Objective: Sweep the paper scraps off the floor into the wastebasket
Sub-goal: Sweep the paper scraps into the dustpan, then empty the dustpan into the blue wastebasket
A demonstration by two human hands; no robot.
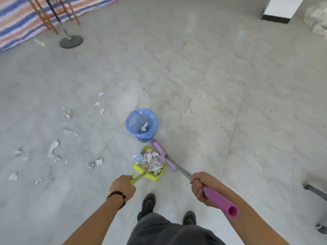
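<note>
A blue mesh wastebasket point(131, 115) lined with a blue bag stands on the tiled floor ahead, a white scrap inside it. Just in front of it lies a yellow-green dustpan point(152, 178) piled with paper scraps and a small packet. My left hand point(122, 187) grips the dustpan's handle. My right hand point(200, 187) grips the pink broom handle point(219, 200); the pink broom head point(163, 154) rests along the dustpan's right edge. Several loose paper scraps point(53, 149) lie scattered on the floor to the left.
A round grey stand base point(71, 41) with a pole and wooden chair legs point(49, 23) sit at the far left on a striped sheet point(16, 25). A white pillar point(281, 7) is at far right. A grey metal leg point(316, 191) is near right. My shoes point(149, 202) are below.
</note>
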